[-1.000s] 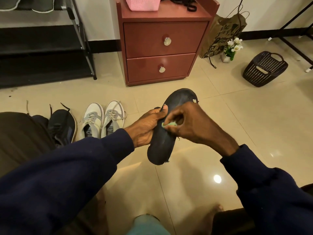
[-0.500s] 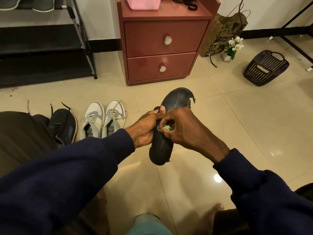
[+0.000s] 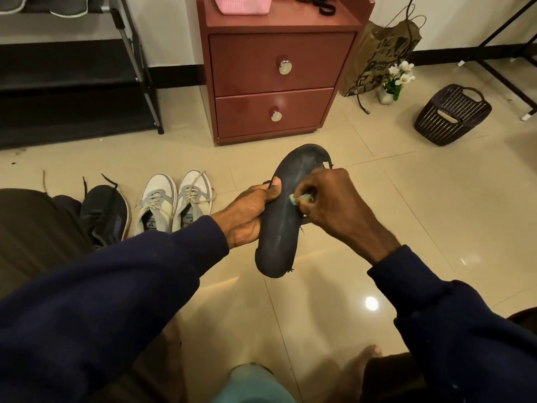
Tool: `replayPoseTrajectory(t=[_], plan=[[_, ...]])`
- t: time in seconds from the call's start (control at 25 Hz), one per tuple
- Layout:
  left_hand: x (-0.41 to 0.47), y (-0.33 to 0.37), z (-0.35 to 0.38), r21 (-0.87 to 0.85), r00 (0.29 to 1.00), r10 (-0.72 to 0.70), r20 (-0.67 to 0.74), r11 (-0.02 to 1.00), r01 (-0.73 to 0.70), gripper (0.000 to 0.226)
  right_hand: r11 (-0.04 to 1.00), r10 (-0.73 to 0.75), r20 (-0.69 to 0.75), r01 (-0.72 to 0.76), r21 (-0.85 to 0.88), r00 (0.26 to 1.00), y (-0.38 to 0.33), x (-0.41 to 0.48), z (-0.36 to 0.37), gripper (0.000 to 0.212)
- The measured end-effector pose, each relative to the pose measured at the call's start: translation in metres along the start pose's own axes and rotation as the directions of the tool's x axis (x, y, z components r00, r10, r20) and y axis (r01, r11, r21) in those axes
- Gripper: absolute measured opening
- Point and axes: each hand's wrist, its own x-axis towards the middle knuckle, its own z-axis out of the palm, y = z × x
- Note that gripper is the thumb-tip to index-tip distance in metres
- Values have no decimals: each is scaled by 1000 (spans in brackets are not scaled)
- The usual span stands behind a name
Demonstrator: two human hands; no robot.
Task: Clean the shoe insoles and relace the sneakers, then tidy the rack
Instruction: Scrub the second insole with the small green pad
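Here left hand (image 3: 247, 210) grips insole (image 3: 280, 237); right hand (image 3: 334, 199) pinches green wad (image 3: 294, 199), mostly hidden by fingers.

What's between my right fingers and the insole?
A small green pad, pinched by the right hand and pressed against the insole, which the left hand holds; shown in the head view.

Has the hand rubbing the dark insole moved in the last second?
Yes, a little. The right hand, pinching a small green thing, has slid up the insole towards the red cabinet, nearer the insole's ragged toe end.
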Motion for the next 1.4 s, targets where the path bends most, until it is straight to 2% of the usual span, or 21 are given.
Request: replayPoseTrajectory(t=[0.08, 0.12, 0.16, 0.28, 0.32, 0.48, 0.56, 0.68, 0.76, 0.84, 0.92, 1.12, 1.16, 1.24, 1.32, 1.36, 1.4], plan=[[-4, 1, 3, -10, 999, -20, 46, 1000, 20, 47, 994, 52, -157, -67, -91, 986, 15, 4, -7, 14], [-4, 3, 2, -4, 999, -13, 40, 1000, 13, 45, 995, 45, -163, -58, -79, 986, 15, 3, -6, 14], [-3, 4, 0, 10, 1000, -3, 21, 1000, 3, 44, 999, 14, -110, -17, -29, 994, 9, 1, -4, 12], [0, 2, -3, 27, 1000, 15, -23, 1000, -14, 40, 990, -77, 177, 55, 129, 981, -14, -8, -1, 8], [-2, 1, -1, 19, 1000, 11, -27, 1000, -11, 40, 994, -73, 183, 56, 99, 980, -11, -6, -2, 7], [-5, 5, 3, -78, 997, -30, 68, 996, 36, 45, 987, 52, -108, -68, -148, 993, 19, 3, -14, 13], [-4, 7, 1, -63, 998, -22, 66, 998, 27, 42, 996, 19, -86, -26, -85, 996, 11, 0, -11, 10], [0, 3, 0, -27, 1000, -22, 12, 999, 22, 38, 989, -77, 82, 66, 135, 994, -17, -6, -1, 6], [0, 2, 1, -48, 998, -52, 35, 997, 54, 45, 988, -38, 16, 35, 152, 999, -13, -1, -1, 4], [-2, 2, 2, -81, 989, -85, 119, 992, 95, 51, 998, 27, -140, -19, 60, 990, 3, 7, -4, 5], [-3, 1, 4, -76, 979, -85, 186, 992, 101, 47, 997, 65, -235, -71, -15, 970, 16, 10, -3, 7], [0, -7, 2, -87, 984, -48, 171, 994, 64, 43, 996, 88, -279, -93, -3, 956, 9, 8, 5, 10], [0, -6, 2, -91, 990, -30, 141, 995, 43, 42, 996, 86, -240, -79, 39, 967, 4, 6, 2, 9], [3, -6, -1, -58, 998, 14, 69, 998, -10, 36, 987, 31, -26, -26, 158, 999, -10, -1, 0, 8], [4, -6, -2, -17, 999, 43, 25, 999, -43, 32, 989, -73, 192, 46, 144, 979, -21, -6, 2, 8], [3, -6, 0, -13, 999, 42, 11, 999, -42, 32, 993, -87, 194, 69, 99, 977, -20, -5, 3, 7], [3, -6, 1, -27, 999, 33, 8, 999, -33, 34, 997, -67, 125, 60, 56, 990, -15, -1, 2, 5]])
